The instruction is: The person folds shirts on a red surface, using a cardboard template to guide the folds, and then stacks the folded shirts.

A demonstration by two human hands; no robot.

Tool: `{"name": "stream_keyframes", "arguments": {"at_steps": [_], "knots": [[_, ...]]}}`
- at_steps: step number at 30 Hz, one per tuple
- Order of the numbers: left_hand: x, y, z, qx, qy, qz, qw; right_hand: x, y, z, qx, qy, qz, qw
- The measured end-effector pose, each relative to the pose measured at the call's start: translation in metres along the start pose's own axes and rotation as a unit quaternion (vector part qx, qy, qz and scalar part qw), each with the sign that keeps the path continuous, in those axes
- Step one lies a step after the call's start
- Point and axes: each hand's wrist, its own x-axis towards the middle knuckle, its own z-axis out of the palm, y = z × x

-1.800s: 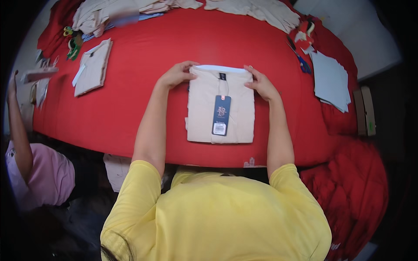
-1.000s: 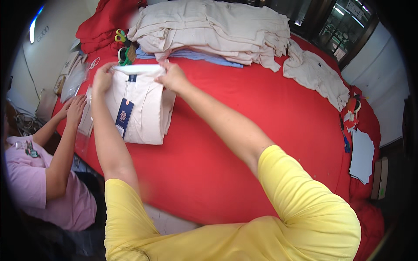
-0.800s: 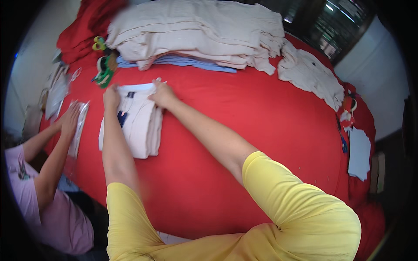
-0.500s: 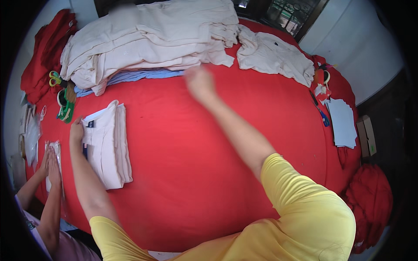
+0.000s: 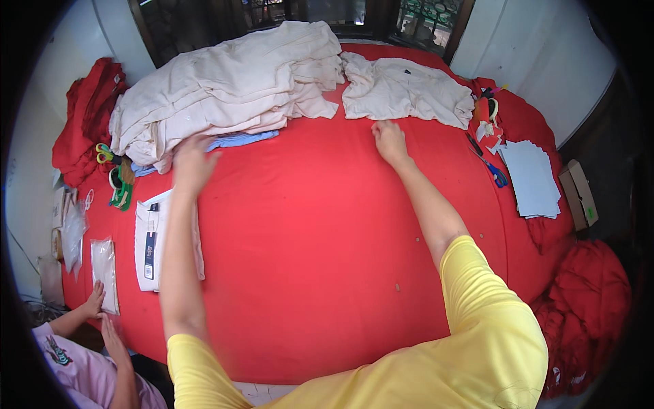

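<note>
My left hand (image 5: 193, 163), smeared by motion, is at the front edge of the big pile of cream shirts (image 5: 218, 82), its thumb apart from the fingers and nothing seen in it. Under my left forearm lies a folded pale shirt (image 5: 142, 235) with a dark hang tag (image 5: 149, 255). Farther right, my right hand (image 5: 390, 143) reaches the near hem of a single spread cream shirt (image 5: 402, 88). Its fingers bend downward, and the hand's back hides whether they grip the cloth.
At left, a co-worker's hands (image 5: 99, 300) are by a clear-bagged white packet (image 5: 103, 266). Yellow-green scissors (image 5: 105, 154) and a green tape dispenser (image 5: 122, 196) lie near the pile. Blue-handled scissors (image 5: 499, 177), pale sheets (image 5: 531, 178) and a cardboard box (image 5: 578, 194) are at right.
My left hand has let go of the folded shirt and moved up to the pile. My right hand has moved right to the single shirt. The view has shifted, showing more beyond the table.
</note>
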Motion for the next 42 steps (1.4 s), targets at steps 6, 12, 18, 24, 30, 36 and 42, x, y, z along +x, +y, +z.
{"name": "stream_keyframes", "arguments": {"at_steps": [6, 12, 18, 24, 30, 36, 42], "knots": [[0.078, 0.068, 0.074, -0.038, 0.137, 0.017, 0.99, -0.124, -0.073, -0.028, -0.023, -0.183, 0.022, 0.983], [0.149, 0.075, 0.096, 0.023, 0.033, -0.09, 0.995, -0.169, -0.083, -0.034, -0.027, -0.127, -0.006, 0.991], [0.141, 0.082, 0.111, -0.03, 0.117, -0.055, 0.991, -0.172, -0.084, -0.037, -0.045, -0.144, -0.002, 0.989], [0.141, 0.064, 0.118, -0.016, 0.1, -0.052, 0.994, -0.173, -0.087, -0.04, -0.055, -0.147, -0.021, 0.987], [0.138, 0.09, 0.116, -0.055, 0.066, -0.136, 0.987, -0.177, -0.084, -0.038, -0.058, -0.156, -0.013, 0.986], [0.154, 0.093, 0.11, 0.064, 0.075, -0.141, 0.985, -0.176, -0.09, -0.043, -0.053, -0.158, -0.012, 0.986], [0.139, 0.129, 0.074, -0.072, 0.256, -0.016, 0.964, -0.168, -0.092, -0.038, 0.044, -0.127, -0.01, 0.991]]}}
